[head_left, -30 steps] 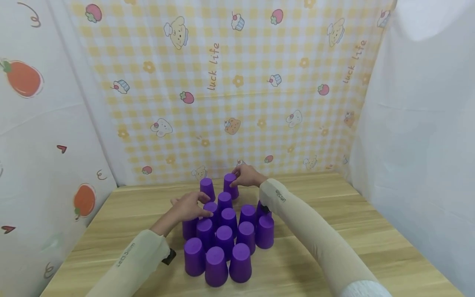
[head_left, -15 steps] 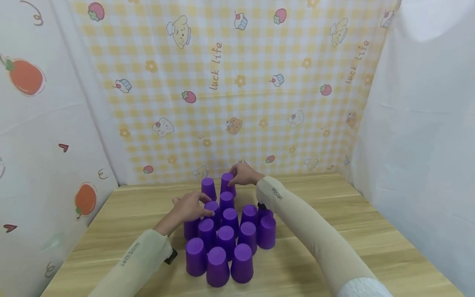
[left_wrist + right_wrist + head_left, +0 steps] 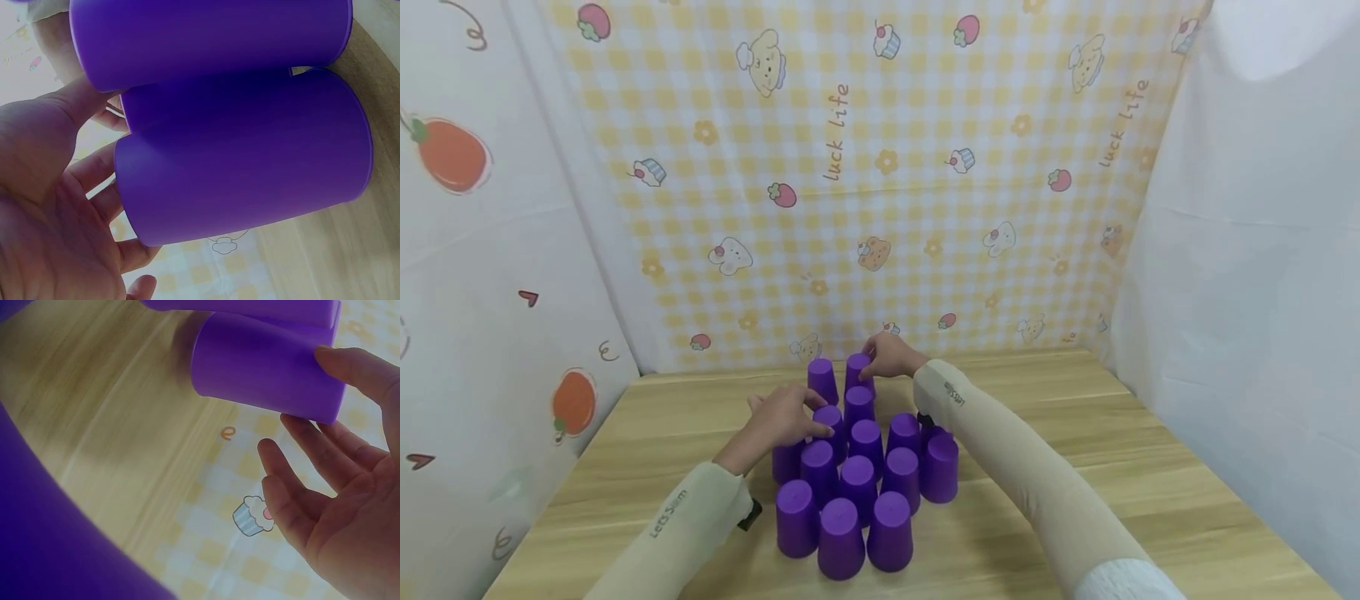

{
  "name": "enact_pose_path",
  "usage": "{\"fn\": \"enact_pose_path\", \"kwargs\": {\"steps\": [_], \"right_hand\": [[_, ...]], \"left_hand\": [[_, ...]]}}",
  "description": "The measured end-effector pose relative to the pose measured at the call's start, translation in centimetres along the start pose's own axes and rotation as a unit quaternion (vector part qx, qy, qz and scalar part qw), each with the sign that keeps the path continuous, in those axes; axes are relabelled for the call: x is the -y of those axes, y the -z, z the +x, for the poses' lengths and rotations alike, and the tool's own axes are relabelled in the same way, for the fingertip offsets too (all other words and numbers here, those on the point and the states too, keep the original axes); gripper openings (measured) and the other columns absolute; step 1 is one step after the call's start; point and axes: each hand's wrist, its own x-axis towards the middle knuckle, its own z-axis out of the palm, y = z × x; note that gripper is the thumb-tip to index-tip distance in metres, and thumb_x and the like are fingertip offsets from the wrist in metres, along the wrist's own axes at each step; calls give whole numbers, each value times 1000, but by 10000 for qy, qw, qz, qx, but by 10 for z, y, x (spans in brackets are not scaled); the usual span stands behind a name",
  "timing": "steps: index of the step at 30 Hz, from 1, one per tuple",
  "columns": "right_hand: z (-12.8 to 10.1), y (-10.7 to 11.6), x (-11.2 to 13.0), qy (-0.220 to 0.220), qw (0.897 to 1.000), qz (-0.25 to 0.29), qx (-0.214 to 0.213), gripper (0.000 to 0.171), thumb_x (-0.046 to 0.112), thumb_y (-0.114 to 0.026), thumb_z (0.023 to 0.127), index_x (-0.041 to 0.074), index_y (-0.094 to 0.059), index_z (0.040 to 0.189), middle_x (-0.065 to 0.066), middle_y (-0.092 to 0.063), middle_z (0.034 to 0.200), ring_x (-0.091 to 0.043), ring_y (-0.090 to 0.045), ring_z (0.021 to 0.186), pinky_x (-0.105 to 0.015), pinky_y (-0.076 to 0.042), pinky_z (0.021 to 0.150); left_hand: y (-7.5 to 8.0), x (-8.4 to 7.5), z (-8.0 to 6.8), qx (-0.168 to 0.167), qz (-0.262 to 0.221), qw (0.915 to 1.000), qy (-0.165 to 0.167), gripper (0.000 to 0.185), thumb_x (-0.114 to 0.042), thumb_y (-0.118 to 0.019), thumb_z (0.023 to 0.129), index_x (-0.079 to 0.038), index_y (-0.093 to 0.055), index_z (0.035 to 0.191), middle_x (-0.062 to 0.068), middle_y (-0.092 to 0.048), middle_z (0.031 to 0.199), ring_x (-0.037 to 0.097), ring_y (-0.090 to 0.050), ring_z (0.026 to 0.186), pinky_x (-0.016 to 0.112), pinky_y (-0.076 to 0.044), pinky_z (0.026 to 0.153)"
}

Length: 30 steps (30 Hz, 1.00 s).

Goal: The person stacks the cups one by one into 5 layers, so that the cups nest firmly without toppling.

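Wooden table, centred purple cups

In the head view the right forearm hides part of the purple cups, and both wrist views cut cups off at the edges.
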Motion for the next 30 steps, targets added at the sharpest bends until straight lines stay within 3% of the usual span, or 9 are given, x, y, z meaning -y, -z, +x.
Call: {"fn": "enact_pose_path", "kwargs": {"steps": [10,30], "right_hand": [[0,-6,0,-122,9997,184,56,46,17,-82,81,-2,-64,119,-18,-70,115,-29,-68,104,-31,-57,83],[7,-15,-9,-88,9993,356,-114,45,13,-82,81,-4,-64,118,-18,-71,110,-28,-69,99,-29,-58,78]], "left_hand": [[0,-1,2,-10,38,10000,78,42,-37,-89,70,-19,-77,105,-6,-74,97,30,-63,106,73,-14,102],[-3,0,-2,-180,-7,9998,42,43,-38,-91,68,-19,-77,104,-3,-74,107,33,-62,113,72,-17,102]]}}
